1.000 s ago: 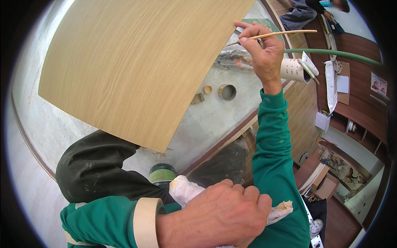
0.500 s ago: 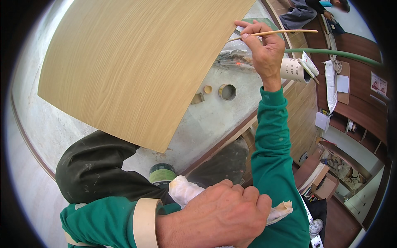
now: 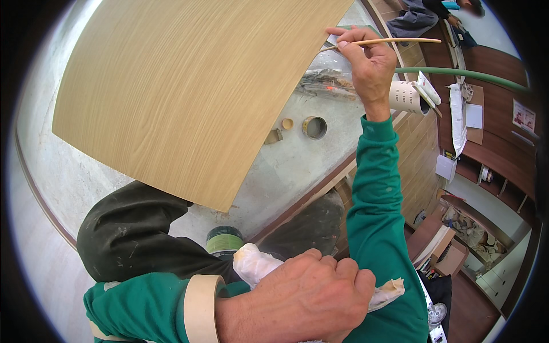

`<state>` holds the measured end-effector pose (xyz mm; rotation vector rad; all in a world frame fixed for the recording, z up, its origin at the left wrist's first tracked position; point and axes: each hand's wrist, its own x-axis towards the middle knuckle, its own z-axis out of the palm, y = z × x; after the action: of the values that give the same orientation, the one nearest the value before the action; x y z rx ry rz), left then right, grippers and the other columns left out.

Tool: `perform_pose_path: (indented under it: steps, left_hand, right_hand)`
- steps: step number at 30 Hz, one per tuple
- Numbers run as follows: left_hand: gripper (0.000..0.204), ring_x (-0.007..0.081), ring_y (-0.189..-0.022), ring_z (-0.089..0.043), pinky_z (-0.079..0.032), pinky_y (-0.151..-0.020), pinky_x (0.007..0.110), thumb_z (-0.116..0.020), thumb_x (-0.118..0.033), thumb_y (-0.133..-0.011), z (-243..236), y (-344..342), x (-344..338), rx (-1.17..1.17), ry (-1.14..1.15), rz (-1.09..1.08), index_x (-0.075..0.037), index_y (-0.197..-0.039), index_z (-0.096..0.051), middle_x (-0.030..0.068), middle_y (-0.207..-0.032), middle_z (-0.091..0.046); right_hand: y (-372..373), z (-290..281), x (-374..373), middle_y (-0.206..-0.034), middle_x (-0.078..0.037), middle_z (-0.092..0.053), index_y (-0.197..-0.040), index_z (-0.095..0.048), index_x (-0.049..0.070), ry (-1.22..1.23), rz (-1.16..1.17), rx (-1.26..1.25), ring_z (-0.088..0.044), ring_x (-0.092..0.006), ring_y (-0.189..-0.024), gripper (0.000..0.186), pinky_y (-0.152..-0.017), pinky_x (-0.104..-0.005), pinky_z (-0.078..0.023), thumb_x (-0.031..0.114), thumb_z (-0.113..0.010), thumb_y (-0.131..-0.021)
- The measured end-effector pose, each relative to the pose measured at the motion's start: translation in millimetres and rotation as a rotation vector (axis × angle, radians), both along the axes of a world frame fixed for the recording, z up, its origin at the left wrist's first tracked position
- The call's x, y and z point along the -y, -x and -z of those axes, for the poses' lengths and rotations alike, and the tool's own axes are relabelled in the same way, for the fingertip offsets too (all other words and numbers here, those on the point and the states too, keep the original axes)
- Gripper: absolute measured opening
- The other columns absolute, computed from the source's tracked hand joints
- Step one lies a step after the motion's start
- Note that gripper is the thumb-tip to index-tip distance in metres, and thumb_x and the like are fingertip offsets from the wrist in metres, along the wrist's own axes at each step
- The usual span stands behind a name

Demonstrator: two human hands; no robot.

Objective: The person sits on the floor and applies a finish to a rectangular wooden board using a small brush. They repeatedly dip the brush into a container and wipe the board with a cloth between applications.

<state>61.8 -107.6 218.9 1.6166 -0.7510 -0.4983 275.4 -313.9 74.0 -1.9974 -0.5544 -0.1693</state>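
The fingers of the right hand are closed together on a thin brush, pinched near its working end, with the thumb on the near side. One other finger is stretched to the left, and its tip seems to rest at the edge of the wooden board. The brush points its short end to the left, just at this edge; whether it touches, or lies slightly under, is too small to tell. The long handle goes out to the right, past the hand, almost level across the view and rising only a little. The edge of the board has another direction: it runs slanting, from far right down to near left, so the brush crosses its line at an angle. The board therefore lies to the left of these fingers and toward the person, with the grain along its length.

The right hand is clearly the nearer one to this edge. The left hand is well apart, close to the body, its fingers curled tightly around a white cloth. A roll of tape sits around the left wrist.

Farther out, beside the board's edge, an open tin and a small round lid stand on the pale surface, and clear plastic lies beyond them.
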Motion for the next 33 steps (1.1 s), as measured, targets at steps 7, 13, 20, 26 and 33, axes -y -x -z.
perform_pose_path:
  steps: [7,13,20,26,33]
  left_hand:
    - [0.016,0.0312,-0.059,-0.059,-0.046,-0.058,0.041,-0.063,-0.010,-0.069,-3,1,0,0.011,-0.006,-0.036,0.000,-0.077,-0.055,0.0159,-0.070,-0.058]
    - [0.015,0.0318,-0.058,-0.059,-0.047,-0.057,0.042,-0.063,-0.010,-0.069,-3,-1,0,0.005,-0.017,-0.006,0.000,-0.076,-0.055,0.0159,-0.069,-0.058]
    - [0.015,0.0329,-0.058,-0.059,-0.048,-0.057,0.043,-0.064,-0.010,-0.069,-3,-2,0,0.007,-0.008,-0.011,0.000,-0.076,-0.055,0.0166,-0.069,-0.058]
    - [0.017,0.0331,-0.059,-0.059,-0.048,-0.057,0.043,-0.064,-0.011,-0.069,-2,-2,2,0.012,-0.011,-0.016,0.001,-0.076,-0.056,0.0166,-0.069,-0.058]
    - [0.018,0.0331,-0.058,-0.059,-0.047,-0.057,0.043,-0.065,-0.012,-0.068,1,-1,2,-0.002,0.013,-0.026,0.001,-0.076,-0.055,0.0162,-0.068,-0.057]
  right_hand:
    - [1,-4,2,-0.084,-0.007,-0.072,-0.083,-0.068,0.002,-0.044,-0.021,-0.033,-0.070,-0.0188,-0.102,0.004,-0.082,-0.0291,-0.051,0.003,-0.065,-0.082]
    - [9,-5,-3,-0.085,-0.006,-0.069,-0.081,-0.067,0.002,-0.013,-0.032,-0.031,-0.070,-0.0221,-0.105,0.002,-0.089,-0.0320,-0.050,0.003,-0.065,-0.082]
    - [8,1,-2,-0.087,-0.007,-0.069,-0.082,-0.067,0.002,0.011,-0.018,0.005,-0.070,-0.0229,-0.105,0.002,-0.090,-0.0326,-0.050,0.003,-0.065,-0.083]
    - [7,-2,-4,-0.088,-0.008,-0.072,-0.083,-0.068,0.002,-0.006,0.005,-0.011,-0.071,-0.0218,-0.104,0.003,-0.087,-0.0304,-0.051,0.003,-0.065,-0.083]
    - [3,0,4,-0.085,-0.007,-0.071,-0.082,-0.067,0.002,-0.079,-0.027,-0.082,-0.071,-0.0211,-0.103,0.003,-0.085,-0.0289,-0.051,0.002,-0.065,-0.083]
